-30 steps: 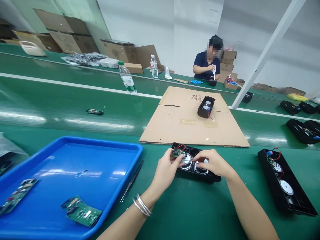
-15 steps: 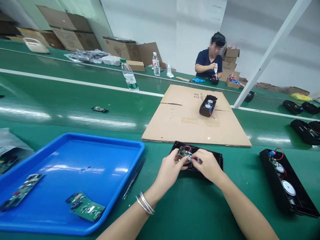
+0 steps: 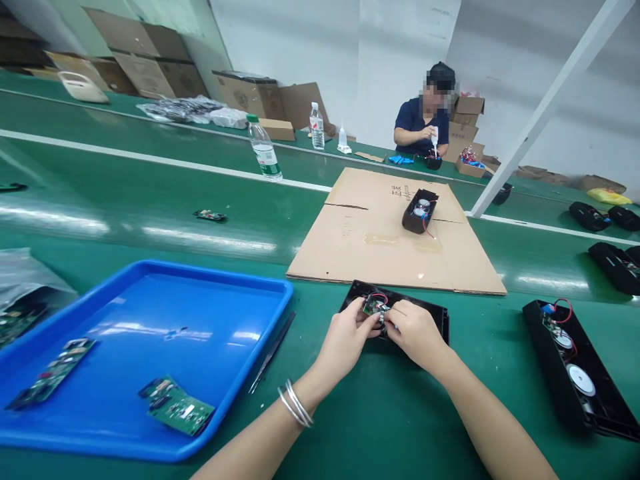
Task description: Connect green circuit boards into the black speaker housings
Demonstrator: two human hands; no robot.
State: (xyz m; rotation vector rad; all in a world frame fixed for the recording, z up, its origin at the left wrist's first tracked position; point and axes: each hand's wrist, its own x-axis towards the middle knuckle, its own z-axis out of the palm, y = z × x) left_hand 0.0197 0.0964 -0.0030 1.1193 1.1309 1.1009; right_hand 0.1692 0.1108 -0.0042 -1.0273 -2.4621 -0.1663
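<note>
In front of me a black speaker housing [image 3: 441,321] lies on the green bench, with red wires inside. My left hand [image 3: 347,333] is closed on a small green circuit board [image 3: 373,304], held over the housing's left part between thumb and fingers. Close beside it, my right hand [image 3: 417,331] is pinched at the board's right edge; whatever its fingertips hold is hidden. A second open housing [image 3: 543,353] stands to the right, showing a board, red wires and round white-backed speakers [image 3: 581,379].
A blue tray [image 3: 220,281] on the left bears several circuit boards [image 3: 183,410]; tweezers [image 3: 273,352] lie by its edge. Beyond, a cardboard sheet [image 3: 345,240] carries another housing [image 3: 420,212]. A water bottle [image 3: 265,152] stands farther back. A co-worker [image 3: 420,127] sits across the line.
My hands stay together at the board, with only slight finger movement. The whole view has shifted a little; things on the left appear slightly farther right. The co-worker still holds a white bottle.
</note>
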